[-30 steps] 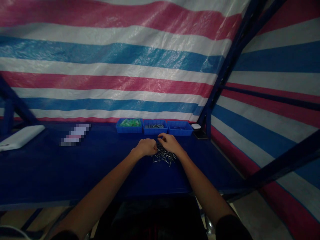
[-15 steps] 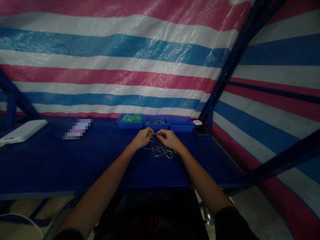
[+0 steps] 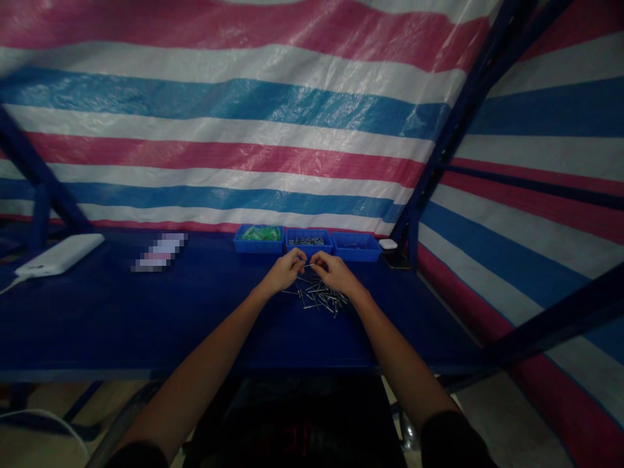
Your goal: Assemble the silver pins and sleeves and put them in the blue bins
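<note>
A loose pile of thin metal pins [image 3: 319,297] lies on the dark blue table [image 3: 146,312]. My left hand [image 3: 285,270] and my right hand [image 3: 334,272] hover just above the pile's far edge, fingertips almost meeting. Both are pinched closed on one small metal pin [image 3: 309,265] held between them. Behind the hands stand three small blue trays in a row: the left tray [image 3: 259,239] holds green parts, the middle tray [image 3: 308,242] holds small metal parts, and the right tray [image 3: 355,247] looks nearly bare.
A white flat device [image 3: 61,254] with a cable lies at the table's far left. A blurred card [image 3: 160,252] lies left of the trays. A small white object [image 3: 389,244] and a dark phone [image 3: 396,261] sit by the blue frame post [image 3: 414,227]. Striped tarp walls the back and right.
My hands rose from the pin pile and came together, pinching one pin between them. The view shifted slightly.
</note>
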Action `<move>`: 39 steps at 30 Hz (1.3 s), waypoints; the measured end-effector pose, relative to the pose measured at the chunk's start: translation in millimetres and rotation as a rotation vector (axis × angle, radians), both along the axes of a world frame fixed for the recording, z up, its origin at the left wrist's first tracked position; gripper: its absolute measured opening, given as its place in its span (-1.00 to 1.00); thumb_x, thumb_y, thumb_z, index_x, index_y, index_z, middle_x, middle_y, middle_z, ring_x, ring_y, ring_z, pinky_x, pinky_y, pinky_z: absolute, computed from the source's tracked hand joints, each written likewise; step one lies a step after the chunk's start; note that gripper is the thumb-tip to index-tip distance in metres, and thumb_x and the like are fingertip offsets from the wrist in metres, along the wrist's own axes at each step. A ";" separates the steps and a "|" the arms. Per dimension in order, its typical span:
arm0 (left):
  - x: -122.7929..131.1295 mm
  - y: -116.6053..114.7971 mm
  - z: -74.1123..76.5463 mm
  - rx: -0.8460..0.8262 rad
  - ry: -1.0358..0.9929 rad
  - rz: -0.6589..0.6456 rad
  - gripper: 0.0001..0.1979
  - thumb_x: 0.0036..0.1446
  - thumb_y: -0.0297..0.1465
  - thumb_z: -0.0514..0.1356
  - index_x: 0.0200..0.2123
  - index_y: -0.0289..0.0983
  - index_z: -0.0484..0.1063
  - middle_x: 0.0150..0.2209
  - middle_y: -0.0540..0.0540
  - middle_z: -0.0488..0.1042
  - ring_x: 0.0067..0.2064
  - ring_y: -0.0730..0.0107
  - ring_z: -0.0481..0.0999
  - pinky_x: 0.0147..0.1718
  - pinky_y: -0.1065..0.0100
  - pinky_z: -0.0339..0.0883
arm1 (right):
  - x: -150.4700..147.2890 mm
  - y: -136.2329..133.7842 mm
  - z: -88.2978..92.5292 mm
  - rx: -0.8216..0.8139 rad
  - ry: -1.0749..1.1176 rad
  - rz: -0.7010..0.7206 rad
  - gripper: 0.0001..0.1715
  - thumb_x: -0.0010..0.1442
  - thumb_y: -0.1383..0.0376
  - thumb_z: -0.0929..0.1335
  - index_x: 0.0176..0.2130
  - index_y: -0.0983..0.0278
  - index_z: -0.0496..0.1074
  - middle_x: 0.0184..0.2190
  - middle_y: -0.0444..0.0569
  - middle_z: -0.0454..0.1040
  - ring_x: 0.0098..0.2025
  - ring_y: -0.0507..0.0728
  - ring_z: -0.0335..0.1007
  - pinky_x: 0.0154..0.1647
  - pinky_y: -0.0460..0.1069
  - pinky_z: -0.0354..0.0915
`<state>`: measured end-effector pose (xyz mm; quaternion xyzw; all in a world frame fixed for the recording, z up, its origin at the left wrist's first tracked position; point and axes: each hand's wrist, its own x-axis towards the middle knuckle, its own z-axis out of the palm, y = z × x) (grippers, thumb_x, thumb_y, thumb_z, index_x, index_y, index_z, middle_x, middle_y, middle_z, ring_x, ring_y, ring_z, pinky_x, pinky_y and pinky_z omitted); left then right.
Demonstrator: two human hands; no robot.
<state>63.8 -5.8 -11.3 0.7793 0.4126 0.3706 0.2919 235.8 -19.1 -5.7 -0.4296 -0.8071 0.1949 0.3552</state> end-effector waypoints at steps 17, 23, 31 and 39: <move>2.6 -6.5 6.7 0.099 0.143 0.163 -0.68 0.13 -0.27 -0.01 -0.40 -0.33 0.46 -0.46 -0.02 0.47 -0.44 0.45 0.39 -0.44 0.45 0.19 | -4.8 -4.2 2.3 0.049 0.008 -0.100 -0.71 0.18 0.18 0.19 -0.37 0.30 0.37 -0.56 -0.17 0.34 -0.52 -0.02 0.18 -0.47 -0.13 0.05; 8.7 -11.7 4.2 0.114 0.273 0.071 -0.64 0.17 -0.24 -0.06 -0.33 -0.31 0.46 -0.46 -0.02 0.47 -0.44 0.44 0.39 -0.43 0.43 0.20 | 5.8 -2.5 11.3 0.202 0.079 -0.295 -0.61 0.19 0.17 0.15 -0.54 0.29 0.30 -0.66 -0.18 0.21 -0.57 -0.01 0.10 -0.51 -0.12 0.02; 22.4 -21.8 -4.1 0.232 0.518 0.077 -0.81 0.12 -0.34 0.05 -0.29 -0.24 0.42 -0.33 -0.06 0.47 -0.23 0.33 0.37 -0.22 0.34 0.21 | 52.5 17.7 1.3 0.164 -0.031 -0.930 -0.57 0.15 0.03 0.19 -0.33 0.30 0.42 -0.57 -0.01 0.37 -0.49 0.10 0.27 -0.46 -0.07 0.07; 25.0 3.9 3.6 0.161 0.755 0.008 -0.79 0.07 -0.25 0.08 -0.29 -0.16 0.44 -0.17 -0.10 0.41 -0.08 0.17 0.36 -0.14 0.15 0.18 | 34.2 17.7 -11.7 -0.087 -0.224 -0.606 -0.61 0.13 0.03 0.22 -0.37 0.23 0.45 -0.42 0.01 0.48 -0.38 0.11 0.36 -0.42 -0.07 0.13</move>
